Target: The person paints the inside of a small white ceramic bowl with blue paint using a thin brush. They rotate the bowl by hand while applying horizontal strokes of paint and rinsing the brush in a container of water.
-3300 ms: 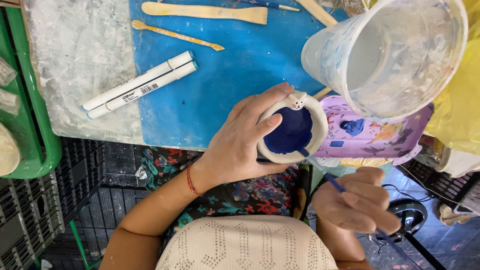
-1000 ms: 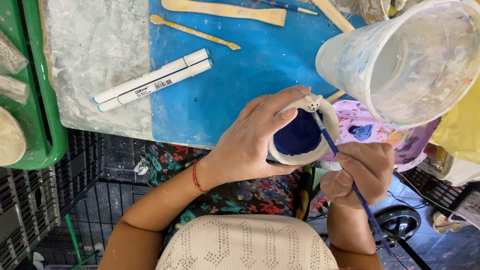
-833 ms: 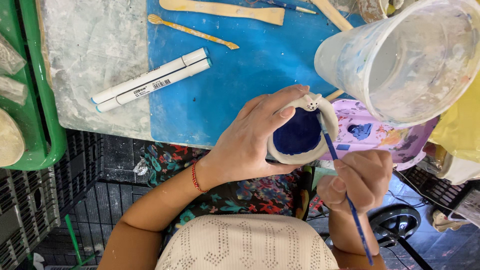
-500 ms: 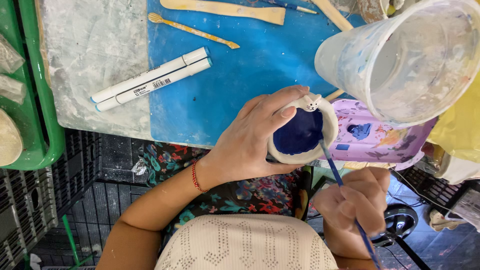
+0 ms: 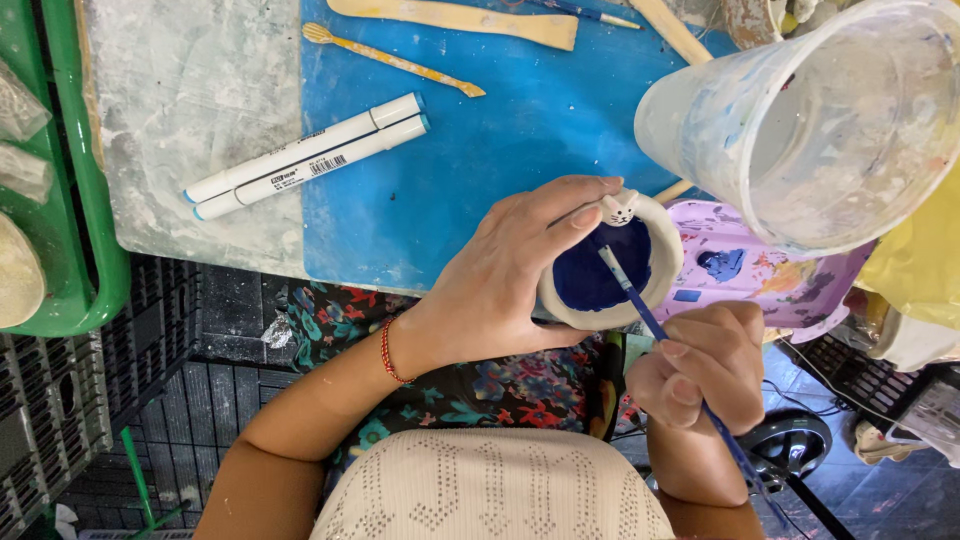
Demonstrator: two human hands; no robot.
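Blue glaze coats the inside of the small clay bowl (image 5: 612,268), gripped by the left hand (image 5: 500,285) at the mat's five o'clock corner. Right hand (image 5: 705,365) pinches a brush (image 5: 640,300) (tip inside); painting seems underway, needing steady rim strokes.

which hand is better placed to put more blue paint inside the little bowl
Right. The right hand holds the paintbrush with its tip already inside the small clay bowl. The left hand is wrapped around the bowl, steadying it.
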